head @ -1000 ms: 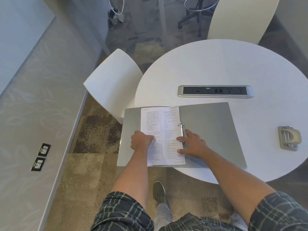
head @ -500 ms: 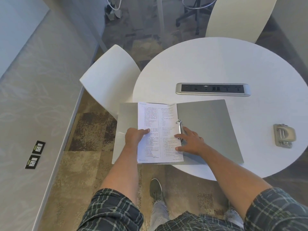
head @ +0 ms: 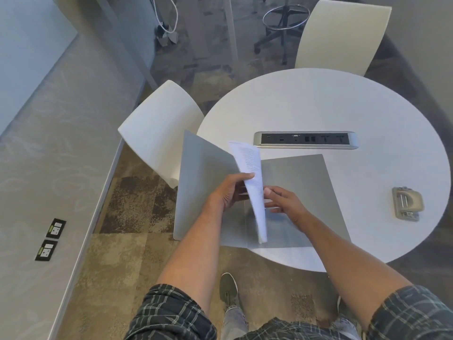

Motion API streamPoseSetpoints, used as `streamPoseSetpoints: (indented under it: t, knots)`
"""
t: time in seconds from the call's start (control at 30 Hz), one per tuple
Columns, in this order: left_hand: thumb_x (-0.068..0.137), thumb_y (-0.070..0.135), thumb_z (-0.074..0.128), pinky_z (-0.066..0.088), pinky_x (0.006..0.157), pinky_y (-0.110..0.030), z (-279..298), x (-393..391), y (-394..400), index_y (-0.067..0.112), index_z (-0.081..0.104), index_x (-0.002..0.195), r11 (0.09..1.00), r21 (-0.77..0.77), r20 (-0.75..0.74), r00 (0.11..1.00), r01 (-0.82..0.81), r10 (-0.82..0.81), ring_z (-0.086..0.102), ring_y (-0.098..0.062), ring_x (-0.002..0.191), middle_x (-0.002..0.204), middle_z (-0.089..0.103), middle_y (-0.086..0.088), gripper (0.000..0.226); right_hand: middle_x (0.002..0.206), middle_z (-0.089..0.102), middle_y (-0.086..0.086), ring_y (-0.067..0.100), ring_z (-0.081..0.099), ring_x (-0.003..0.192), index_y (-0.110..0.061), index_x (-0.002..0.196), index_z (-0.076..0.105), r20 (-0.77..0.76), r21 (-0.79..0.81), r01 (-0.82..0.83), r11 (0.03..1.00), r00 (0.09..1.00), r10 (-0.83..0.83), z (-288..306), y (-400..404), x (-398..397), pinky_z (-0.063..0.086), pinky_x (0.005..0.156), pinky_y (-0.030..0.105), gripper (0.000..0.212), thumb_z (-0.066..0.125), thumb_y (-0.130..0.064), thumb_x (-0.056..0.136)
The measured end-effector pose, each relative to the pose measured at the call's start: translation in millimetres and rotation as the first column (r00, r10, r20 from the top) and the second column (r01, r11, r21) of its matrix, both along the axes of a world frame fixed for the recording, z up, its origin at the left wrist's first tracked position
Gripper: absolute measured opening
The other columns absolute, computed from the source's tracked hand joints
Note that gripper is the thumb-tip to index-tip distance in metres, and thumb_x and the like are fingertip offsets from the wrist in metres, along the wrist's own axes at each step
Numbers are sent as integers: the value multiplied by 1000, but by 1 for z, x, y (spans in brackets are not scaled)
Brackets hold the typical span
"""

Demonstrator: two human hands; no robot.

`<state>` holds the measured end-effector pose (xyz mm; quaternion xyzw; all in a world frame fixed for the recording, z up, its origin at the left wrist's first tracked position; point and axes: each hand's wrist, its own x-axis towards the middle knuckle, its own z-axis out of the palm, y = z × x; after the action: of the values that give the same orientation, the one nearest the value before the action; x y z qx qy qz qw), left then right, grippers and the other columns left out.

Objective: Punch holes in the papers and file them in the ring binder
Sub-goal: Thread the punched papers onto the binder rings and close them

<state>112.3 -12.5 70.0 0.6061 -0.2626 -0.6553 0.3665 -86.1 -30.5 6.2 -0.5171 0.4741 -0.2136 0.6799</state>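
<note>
A grey ring binder [head: 306, 182] lies open at the near left edge of the round white table [head: 343, 106]. Its left cover [head: 203, 173] is tilted up off the table. The printed papers [head: 252, 173] stand nearly upright along the spine and hide the rings. My left hand [head: 228, 192] grips the papers' free edge, thumb on top. My right hand [head: 284, 202] rests on the binder's right cover, thumb against the papers' right face, holding nothing. A grey hole punch [head: 407, 203] sits apart at the right of the table.
A power socket strip [head: 305, 139] is set into the table just beyond the binder. One white chair [head: 161, 128] stands left of the table and another white chair [head: 343, 33] at its far side. My shoe [head: 229, 288] is on the carpet below.
The papers lay flat on the left cover; my left hand has swung them, with the left cover, upward toward the right. My right hand has shifted from the rings to the papers' right side.
</note>
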Motion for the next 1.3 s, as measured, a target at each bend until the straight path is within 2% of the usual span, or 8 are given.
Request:
streamPoseSetpoints:
  t: [0.1,0.2,0.37,0.53,0.87,1.1,1.2,1.3]
  knots:
    - [74,62,66,42,99,-45,-3,-21,-1,20,76,84,993,-21,-8,994,113,-113,60,-27,108,105,73,-4,45,118,75,5,25,76,99,-23,124,69,27,82,60,995,998,-62,2,-1,-13,61,91,48,71,62,-76,77]
    - [64,61,69,34,108,-47,-12,-37,2,22,79,102,978,-16,6,978,207,-206,52,-25,130,138,63,1,56,124,73,6,32,73,107,-26,130,66,102,156,104,982,987,-121,2,-4,-29,59,83,44,89,58,-88,66]
    - [80,35,68,35,108,-41,-29,-50,5,24,75,119,962,-16,115,956,272,-268,48,-14,132,151,51,8,40,137,65,18,43,63,123,-15,143,59,355,338,132,932,899,-256,-2,-6,-59,46,106,60,62,46,-57,99]
    - [82,16,73,54,93,-35,-56,-44,5,19,77,102,996,-46,350,933,-70,82,68,-22,108,122,72,-2,20,103,78,17,31,78,83,-4,111,74,-88,127,391,912,920,-382,-2,-11,-89,61,82,48,25,70,-10,87]
    - [86,23,75,57,92,-37,-79,-39,15,14,67,113,994,103,652,757,-20,-52,64,-18,95,101,68,2,30,98,70,3,24,63,92,-10,107,72,-513,-251,379,891,728,-455,-12,-26,-101,43,79,28,15,66,-17,94]
    - [91,19,69,41,58,-13,-78,-53,13,14,71,109,994,93,693,713,56,-105,61,-12,79,93,66,2,19,122,59,11,34,59,109,-12,128,53,-845,-410,-57,911,399,-355,-8,-16,-74,50,85,41,51,64,-8,79]
    - [88,17,66,52,60,-20,-76,-58,10,17,70,101,994,99,704,704,38,-97,64,-10,72,100,69,-6,14,149,53,0,25,51,132,-23,142,54,-772,-441,-312,842,610,-178,-13,-9,-56,42,109,40,56,63,-11,88]
    - [79,13,59,54,65,-32,-84,-59,7,23,59,82,994,101,772,634,-42,-52,65,-24,83,101,67,-7,10,166,30,-14,17,38,146,-32,155,42,-816,-277,-647,710,549,182,-18,-3,-38,31,120,39,59,56,-22,98]
